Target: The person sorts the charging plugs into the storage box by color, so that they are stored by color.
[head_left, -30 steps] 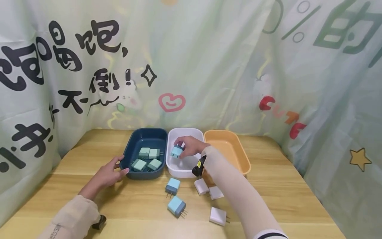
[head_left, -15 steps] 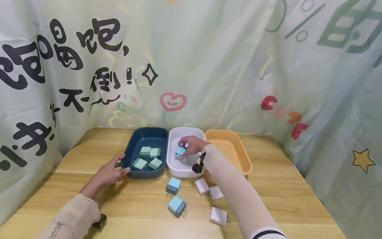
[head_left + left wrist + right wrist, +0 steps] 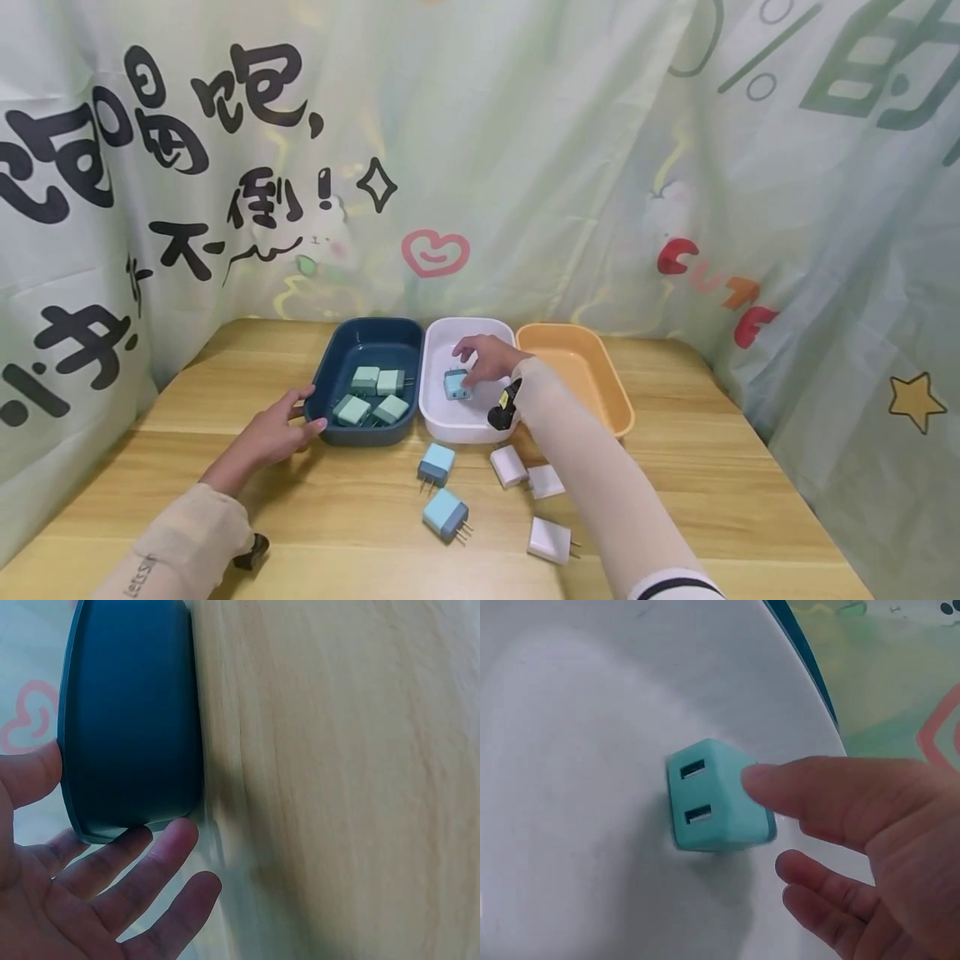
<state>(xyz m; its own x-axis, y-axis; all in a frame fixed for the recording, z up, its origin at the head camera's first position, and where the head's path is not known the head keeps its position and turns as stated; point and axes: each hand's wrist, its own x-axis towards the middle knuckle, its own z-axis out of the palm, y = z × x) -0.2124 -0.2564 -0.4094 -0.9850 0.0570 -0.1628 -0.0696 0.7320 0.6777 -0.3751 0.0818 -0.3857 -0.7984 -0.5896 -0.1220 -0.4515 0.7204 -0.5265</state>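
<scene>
A light-blue USB charger plug (image 3: 456, 385) with two ports lies in the white tray (image 3: 450, 433). My right hand (image 3: 489, 358) is over that tray, fingers spread apart; in the right wrist view the thumb (image 3: 810, 787) overlaps the charger's side, and whether it touches cannot be told. The other fingertips stand off it. At the left, my left hand (image 3: 273, 433) touches the near left corner of the dark blue tray (image 3: 322, 429) with thumb and fairly straight fingers. Several pale green charger plugs (image 3: 365, 380) lie inside the dark blue tray.
Two light-blue chargers (image 3: 446, 515) with blue bases lie in front of the white tray. Three white chargers (image 3: 549, 540) lie to their right, partly beside my right forearm. An orange tray (image 3: 618, 400) stands at the right, its near part behind the sleeve. A printed curtain (image 3: 525, 167) hangs behind.
My right hand has lowered the light-blue charger into the white tray and let go of it, its fingers now spread. The left hand stays at the dark blue tray.
</scene>
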